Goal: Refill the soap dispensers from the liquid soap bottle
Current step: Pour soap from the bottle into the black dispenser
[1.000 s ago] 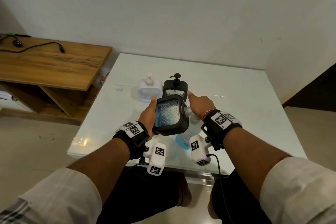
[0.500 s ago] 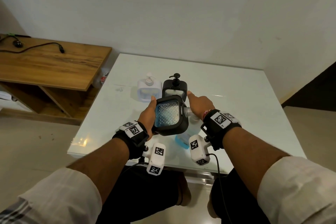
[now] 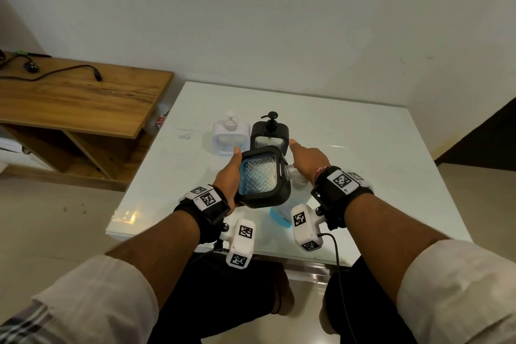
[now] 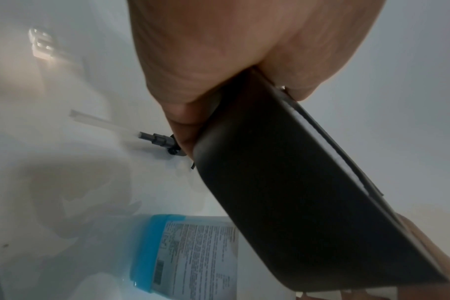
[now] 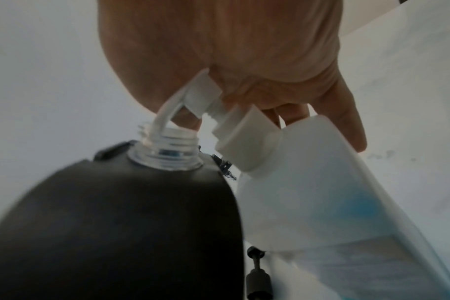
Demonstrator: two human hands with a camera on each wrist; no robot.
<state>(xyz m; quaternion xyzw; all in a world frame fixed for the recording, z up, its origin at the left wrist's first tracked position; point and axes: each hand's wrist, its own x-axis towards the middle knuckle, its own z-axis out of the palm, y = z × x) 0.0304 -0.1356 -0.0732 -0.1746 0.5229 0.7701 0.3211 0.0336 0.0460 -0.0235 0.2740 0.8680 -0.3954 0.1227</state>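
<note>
The left hand (image 3: pixel 227 173) grips a black soap dispenser (image 3: pixel 262 177) tipped on its side above the bench (image 3: pixel 363 148), thumb along the far edge and the other fingers curled under the body. Its pump is off: the clear threaded neck (image 5: pixel 167 150) stands open and points toward the liquid soap bottle (image 5: pixel 321 203). The right hand (image 3: pixel 308 160) rests on top of that bottle's white pump head (image 5: pixel 206 93), whose nozzle (image 5: pixel 164 115) reaches down into the open neck. The right fingers (image 5: pixel 347 121) lie fairly straight over the pump, pressing rather than pinching.

The risks, as I judge them:

- The nozzle sits only just inside the neck. If either hand drifts during a press, soap would land on the black shell or on the bench.
- The dispenser is held steeply tilted, with blue liquid already showing behind its patterned window. Tipped further, or filled too high, it could spill back out of the neck.
- Pressing on a leaning bottle could make its base slide away from the dispenser.
- The removed black pump with its tube (image 4: pixel 152 137) lies loose on the bench below the dispenser, where a drip or a lowered hand could catch it.

Beyond the held dispenser stand a white dispenser (image 3: pixel 231 135) and a second black dispenser (image 3: pixel 270 134), both upright with pumps fitted.
</note>
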